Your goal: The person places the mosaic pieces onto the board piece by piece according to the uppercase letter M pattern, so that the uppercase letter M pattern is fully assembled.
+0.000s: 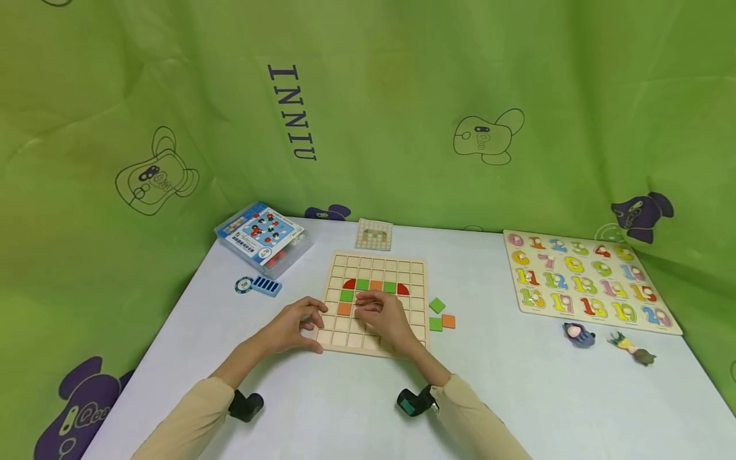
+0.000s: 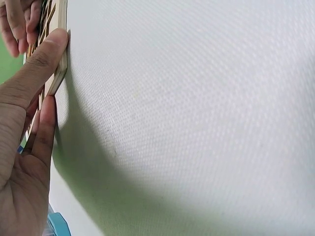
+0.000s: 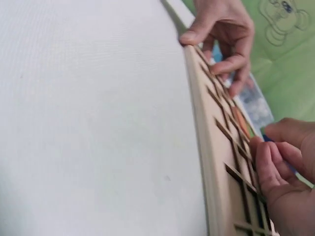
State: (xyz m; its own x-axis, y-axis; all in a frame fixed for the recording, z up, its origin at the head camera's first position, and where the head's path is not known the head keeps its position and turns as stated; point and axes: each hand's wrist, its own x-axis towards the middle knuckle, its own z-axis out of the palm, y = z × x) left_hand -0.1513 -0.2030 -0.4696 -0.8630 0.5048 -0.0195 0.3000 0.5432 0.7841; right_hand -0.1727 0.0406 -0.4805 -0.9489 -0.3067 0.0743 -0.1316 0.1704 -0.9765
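Observation:
A square wooden grid board (image 1: 368, 342) lies on the table with red, green and orange tiles in some of its cells. My left hand (image 1: 293, 327) holds the board's near left corner. In the left wrist view its thumb (image 2: 47, 54) presses the front edge and its fingers lie along the side. Over the middle of the board is my right hand (image 1: 388, 319), its fingertips drawn together low above the cells, beside an orange tile (image 1: 344, 309) and a green tile (image 1: 347, 296). Whether a tile is between those fingertips is hidden.
Loose green (image 1: 437, 305) and orange tiles (image 1: 448, 321) lie right of the board. Behind it is a pattern card (image 1: 374, 245). A boxed molecule set (image 1: 261, 237) and blue pieces (image 1: 267, 285) are at left; a number puzzle (image 1: 592, 281) and two small figures (image 1: 579, 334) at right.

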